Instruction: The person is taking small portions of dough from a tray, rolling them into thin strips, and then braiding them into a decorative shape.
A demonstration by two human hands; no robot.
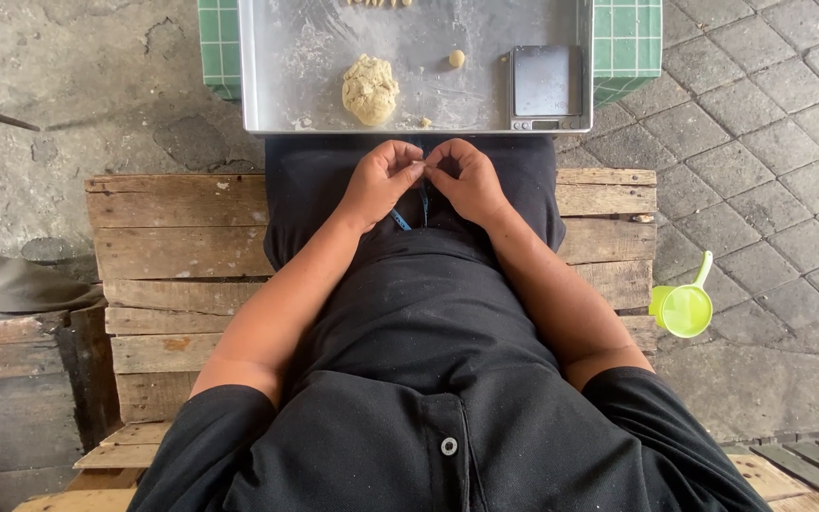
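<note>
Beige dough (370, 89) lies on the steel tray (286, 66) just beyond both hands, slightly nearer the left hand (378, 180), while it and the right hand (467, 180) pinch something tiny together, fingertips touching, over the lap.

Both forearms run fwd from the shoulders and angle in — wrists nearly meet at centre, over the lap. Left hand (383, 180) curled, knuckles up, thumb and index pinched at the tips. Right hand (467, 178) mirrors it — fingers bent, tips touching the left's. Elbows out wide, both arms bare below short sleeves.
</note>
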